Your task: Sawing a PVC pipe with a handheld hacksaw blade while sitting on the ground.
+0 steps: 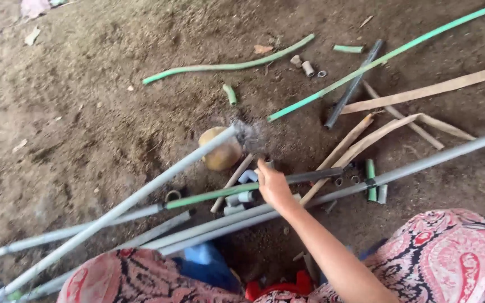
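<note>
My right hand (pixel 271 185) reaches forward from the lower right, seen from the back, over a small pile of short grey pipe fittings (pixel 241 197). It lies across a thin green and dark pipe (pixel 209 196). Its fingers curl down out of sight, so I cannot tell whether they grip anything. A long grey pipe (pixel 119 210) slants up from the bottom left, its blurred tip ending by a round tan lump (pixel 220 150). My left hand is out of view.
Bare dirt ground all round. Two long grey pipes (pixel 433 160) run off to the right. A long green pipe (pixel 388 56), a curved green hose (pixel 225 66), a dark pipe (pixel 352 84) and tan strips (pixel 422 90) lie beyond. My patterned knees (pixel 450 247) flank a blue object (pixel 203 258).
</note>
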